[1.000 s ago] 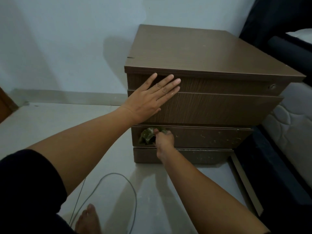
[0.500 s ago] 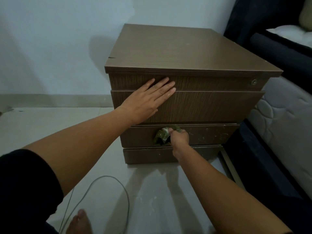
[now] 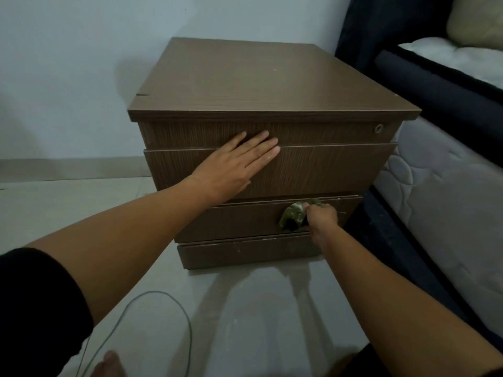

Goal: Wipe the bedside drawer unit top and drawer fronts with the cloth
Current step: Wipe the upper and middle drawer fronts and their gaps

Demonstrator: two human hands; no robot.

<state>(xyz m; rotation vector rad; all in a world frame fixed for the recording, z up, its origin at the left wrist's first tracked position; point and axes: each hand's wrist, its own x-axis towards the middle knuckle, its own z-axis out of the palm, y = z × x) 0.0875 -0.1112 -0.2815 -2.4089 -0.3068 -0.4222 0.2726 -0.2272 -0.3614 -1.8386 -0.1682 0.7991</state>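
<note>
The right hand (image 3: pixel 322 217) pinches the green cloth (image 3: pixel 292 217) on the lower drawer front (image 3: pixel 239 221); the left hand (image 3: pixel 234 167), fingers straight and together, presses the drawer above. A hard rub could slide that drawer open.

Brown drawer unit (image 3: pixel 272 85) hemmed in by a wall behind and a bed on the right.

The mattress (image 3: pixel 446 202) stood just beside the unit's right side, leaving only a narrow dark gap. Open floor (image 3: pixel 68 202) lay to the left and in front, crossed by a thin cable (image 3: pixel 187 322). The left hand (image 3: pixel 234 167) lay flat across the upper drawer front, covering part of it.
</note>
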